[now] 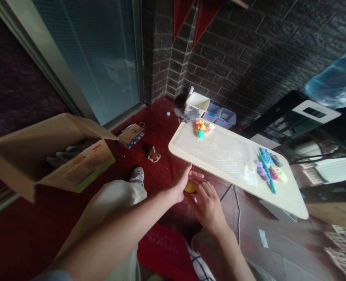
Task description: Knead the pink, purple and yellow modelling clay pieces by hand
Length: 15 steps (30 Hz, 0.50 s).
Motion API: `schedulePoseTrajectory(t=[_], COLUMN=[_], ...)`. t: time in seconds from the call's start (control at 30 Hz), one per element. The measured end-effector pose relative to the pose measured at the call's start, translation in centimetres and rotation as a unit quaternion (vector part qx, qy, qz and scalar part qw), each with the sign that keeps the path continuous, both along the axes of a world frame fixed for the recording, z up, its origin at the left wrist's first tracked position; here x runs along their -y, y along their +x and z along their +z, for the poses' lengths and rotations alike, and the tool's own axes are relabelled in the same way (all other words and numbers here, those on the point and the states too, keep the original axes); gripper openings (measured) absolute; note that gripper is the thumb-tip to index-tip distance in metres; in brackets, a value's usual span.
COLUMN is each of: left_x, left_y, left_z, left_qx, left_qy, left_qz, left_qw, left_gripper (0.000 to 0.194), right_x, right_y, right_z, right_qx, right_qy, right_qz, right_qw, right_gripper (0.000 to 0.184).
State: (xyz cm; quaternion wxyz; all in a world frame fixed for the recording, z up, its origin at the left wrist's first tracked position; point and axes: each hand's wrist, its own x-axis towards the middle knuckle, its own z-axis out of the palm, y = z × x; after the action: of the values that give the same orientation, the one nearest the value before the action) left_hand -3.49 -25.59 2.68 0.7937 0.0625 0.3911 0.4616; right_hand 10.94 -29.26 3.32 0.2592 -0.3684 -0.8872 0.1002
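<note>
My left hand (182,182) and my right hand (207,203) meet just below the near edge of a small cream table (219,156). Between them sits a yellow lump of clay (189,188). The left hand's fingers curl round it from the left; the right hand's fingers are stretched towards it and touch it from the right. On the table's far end lie small orange, green and white clay pieces (202,128). At its right end are purple, pink, yellow and blue clay lumps (270,169) with a teal stick (267,170) across them.
An open cardboard box (52,156) lies on the red floor at left. A small paper bag (132,134) and a brown clay figure (154,154) stand on the floor. A white tub (196,103) and clear bins (221,116) line the brick wall. My leg (114,210) stretches forward.
</note>
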Motion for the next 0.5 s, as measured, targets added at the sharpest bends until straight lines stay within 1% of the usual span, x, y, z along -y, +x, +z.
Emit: schedulePoseTrajectory(t=[0.07,0.17,0.23,0.3,0.37,0.43,0.5], left_x=[-0.2,-0.2,0.0,0.1,0.4,0.9,1.7], left_y=[-0.5,-0.6,-0.3,0.2,0.9,1.7,2.7], left_z=[0.5,1.0,1.0,0.9,0.5,0.2,-0.1], left_qx=[0.033,0.128,0.154,0.134,0.089,0.049,0.034], left_qy=[-0.002,0.005,0.009,0.001,-0.018,-0.027,-0.012], left_qz=[-0.01,-0.022,-0.023,-0.016,-0.013,-0.012,-0.005], left_qw=[0.999,0.991,0.988,0.991,0.996,0.998,0.999], left_gripper=[0.065,0.068,0.065,0.058,0.05,0.043,0.039], right_x=[0.0,0.0,0.0,0.1,0.2,0.3,0.5], right_y=[0.2,0.2,0.1,0.3,0.6,0.9,0.9], right_z=[-0.2,-0.4,-0.2,0.4,1.0,1.3,1.2], right_qx=[-0.039,-0.11,-0.119,-0.112,-0.122,-0.16,-0.19], right_qy=[0.017,0.043,0.023,-0.023,-0.058,-0.063,-0.058], right_qz=[-0.018,-0.064,-0.068,-0.048,-0.034,-0.069,-0.105], right_qw=[0.999,0.991,0.99,0.992,0.99,0.983,0.974], right_gripper=[0.041,0.036,0.033,0.032,0.026,0.029,0.042])
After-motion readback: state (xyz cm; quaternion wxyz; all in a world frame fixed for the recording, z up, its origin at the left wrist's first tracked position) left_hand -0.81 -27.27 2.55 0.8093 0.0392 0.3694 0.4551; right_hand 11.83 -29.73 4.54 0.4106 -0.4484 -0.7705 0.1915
